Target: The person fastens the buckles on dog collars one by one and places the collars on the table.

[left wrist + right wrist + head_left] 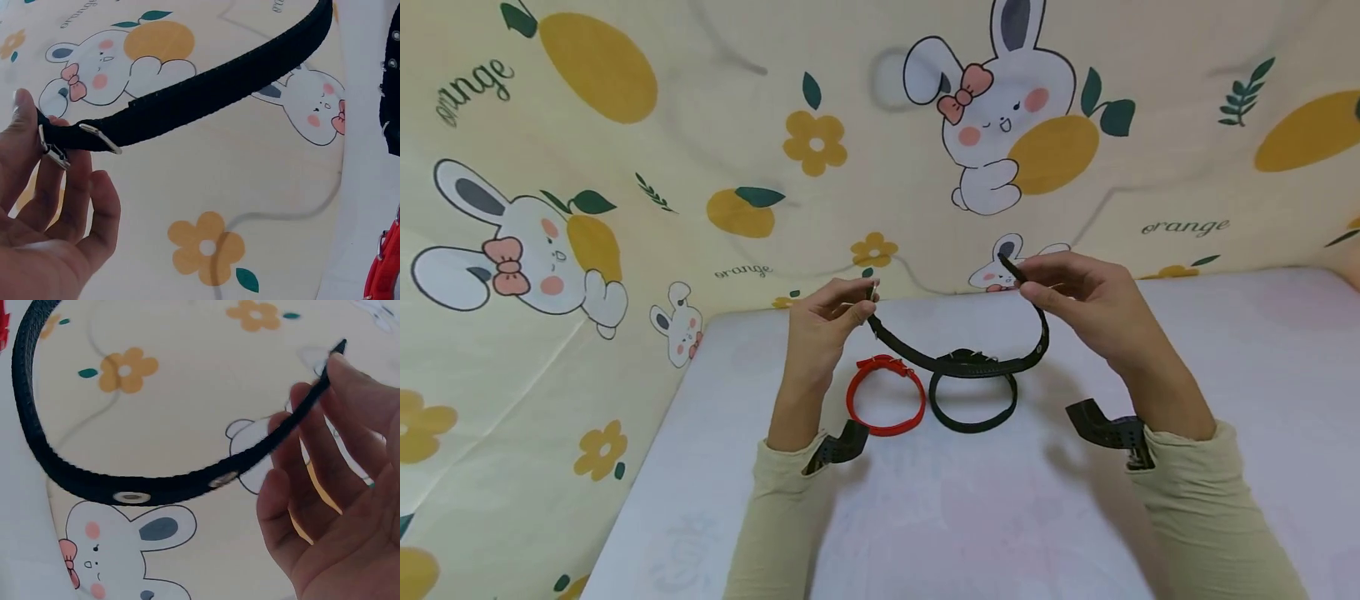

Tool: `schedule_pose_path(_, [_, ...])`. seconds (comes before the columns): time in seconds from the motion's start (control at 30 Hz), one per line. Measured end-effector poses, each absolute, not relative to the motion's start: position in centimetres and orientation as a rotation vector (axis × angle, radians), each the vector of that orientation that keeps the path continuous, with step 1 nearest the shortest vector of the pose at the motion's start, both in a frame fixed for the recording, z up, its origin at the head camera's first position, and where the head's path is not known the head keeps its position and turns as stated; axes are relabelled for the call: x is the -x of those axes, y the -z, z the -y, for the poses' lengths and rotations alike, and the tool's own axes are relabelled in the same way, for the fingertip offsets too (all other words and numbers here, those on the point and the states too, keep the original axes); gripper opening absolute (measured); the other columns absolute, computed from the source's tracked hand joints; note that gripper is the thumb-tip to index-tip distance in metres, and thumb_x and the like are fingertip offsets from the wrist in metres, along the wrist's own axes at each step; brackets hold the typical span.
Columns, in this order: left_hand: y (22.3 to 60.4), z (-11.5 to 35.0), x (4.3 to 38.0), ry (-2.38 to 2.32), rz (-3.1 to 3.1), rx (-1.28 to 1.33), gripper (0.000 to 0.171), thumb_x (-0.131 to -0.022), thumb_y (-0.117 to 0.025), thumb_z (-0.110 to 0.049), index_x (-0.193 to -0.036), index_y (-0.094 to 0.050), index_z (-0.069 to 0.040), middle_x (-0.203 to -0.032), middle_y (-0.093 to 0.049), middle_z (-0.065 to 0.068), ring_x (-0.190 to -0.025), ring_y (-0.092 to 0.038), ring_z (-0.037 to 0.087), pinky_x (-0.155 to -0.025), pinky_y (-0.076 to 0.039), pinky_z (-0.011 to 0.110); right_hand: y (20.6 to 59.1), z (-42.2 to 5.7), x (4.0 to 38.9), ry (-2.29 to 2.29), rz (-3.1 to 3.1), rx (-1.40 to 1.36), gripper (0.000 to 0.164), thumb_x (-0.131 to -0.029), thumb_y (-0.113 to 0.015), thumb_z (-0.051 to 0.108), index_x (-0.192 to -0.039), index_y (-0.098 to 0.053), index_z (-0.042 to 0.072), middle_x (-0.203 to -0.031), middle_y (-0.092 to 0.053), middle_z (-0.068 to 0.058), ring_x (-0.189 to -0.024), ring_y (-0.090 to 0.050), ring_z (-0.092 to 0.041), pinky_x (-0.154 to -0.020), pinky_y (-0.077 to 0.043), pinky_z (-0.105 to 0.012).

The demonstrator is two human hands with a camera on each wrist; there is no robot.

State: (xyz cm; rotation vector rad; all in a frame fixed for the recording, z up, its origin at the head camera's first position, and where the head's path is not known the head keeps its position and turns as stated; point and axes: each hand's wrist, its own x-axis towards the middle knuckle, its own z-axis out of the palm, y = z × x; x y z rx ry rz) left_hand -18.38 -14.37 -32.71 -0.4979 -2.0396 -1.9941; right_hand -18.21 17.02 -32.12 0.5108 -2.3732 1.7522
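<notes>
A black collar (957, 364) hangs in an open curve between the two hands, above the table. The left hand (824, 323) pinches its buckle end, where a metal buckle (55, 153) and a metal ring show in the left wrist view. At the other end, the right hand (1086, 304) pinches the strap near its pointed tip (337, 350). Metal eyelets (132, 497) line that part of the strap. Below the held collar, a red collar (887, 431) and a second black collar (973, 427) lie side by side on the table, each fastened into a loop.
The white table (940, 517) stretches under both arms. Behind it and along the left rises a cream cloth (820, 50) printed with rabbits, oranges and flowers. A black strapped device (842, 446) sits on the left wrist, and another (1108, 429) on the right.
</notes>
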Motion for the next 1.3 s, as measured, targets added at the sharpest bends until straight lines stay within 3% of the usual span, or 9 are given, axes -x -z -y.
schedule_pose_path(0.17, [33.1,13.7,18.4,2.001,2.000,0.557,0.039,-0.085,-0.073,-0.009,-0.116,-0.065,0.012,-0.099,-0.072,-0.006,-0.092,-0.068,0.011,-0.088,-0.057,0.025,32.2,-16.5,17.9,-1.561,2.522,-0.551,0.028,-0.094,-0.070,0.023,-0.121,-0.070,0.016,-0.109,-0.067,0.020,-0.097,-0.062,-0.006,-0.077,-0.046,-0.017])
schedule_pose_path(0.37, [33.4,12.9,18.0,1.999,1.965,0.626,0.047,-0.085,-0.071,-0.020,-0.117,-0.064,0.013,-0.100,-0.070,-0.009,-0.097,-0.067,0.010,-0.089,-0.055,0.023,32.3,-15.8,17.3,-1.503,2.569,-0.592,0.025,-0.094,-0.070,0.025,-0.119,-0.071,0.021,-0.107,-0.068,0.014,-0.095,-0.060,-0.009,-0.076,-0.046,-0.019])
schedule_pose_path(0.6, [33.2,12.0,17.8,1.993,1.941,0.593,0.043,-0.082,-0.074,-0.016,-0.114,-0.067,0.012,-0.098,-0.072,-0.011,-0.092,-0.068,0.012,-0.087,-0.057,0.022,32.1,-15.2,17.5,-1.455,2.582,-0.611,0.019,-0.092,-0.073,0.027,-0.111,-0.073,0.025,-0.103,-0.071,0.007,-0.093,-0.062,-0.006,-0.079,-0.047,-0.017])
schedule_pose_path(0.8, [33.0,11.4,17.8,1.947,1.946,0.586,0.039,-0.082,-0.075,-0.014,-0.113,-0.070,0.010,-0.098,-0.072,-0.013,-0.087,-0.068,0.013,-0.084,-0.057,0.021,31.9,-14.9,17.9,-1.426,2.589,-0.622,0.020,-0.092,-0.073,0.026,-0.112,-0.073,0.023,-0.104,-0.072,0.003,-0.094,-0.061,-0.003,-0.080,-0.046,-0.017])
schedule_pose_path(1.07, [33.2,10.7,17.6,1.847,2.057,0.597,0.028,-0.084,-0.075,-0.001,-0.111,-0.072,0.004,-0.106,-0.072,0.020,-0.090,-0.067,0.015,-0.080,-0.056,0.021,32.1,-14.4,17.8,-1.371,2.635,-0.648,0.023,-0.091,-0.074,0.029,-0.113,-0.073,0.022,-0.106,-0.072,0.003,-0.094,-0.060,-0.004,-0.079,-0.047,-0.019])
schedule_pose_path(1.3, [33.2,10.0,17.1,1.875,2.109,0.562,0.026,-0.083,-0.078,-0.002,-0.109,-0.074,0.000,-0.105,-0.073,0.019,-0.093,-0.065,0.017,-0.079,-0.055,0.023,31.9,-14.0,17.6,-1.328,2.607,-0.733,0.021,-0.090,-0.075,0.027,-0.109,-0.074,0.021,-0.102,-0.073,0.003,-0.092,-0.061,-0.001,-0.078,-0.047,-0.018])
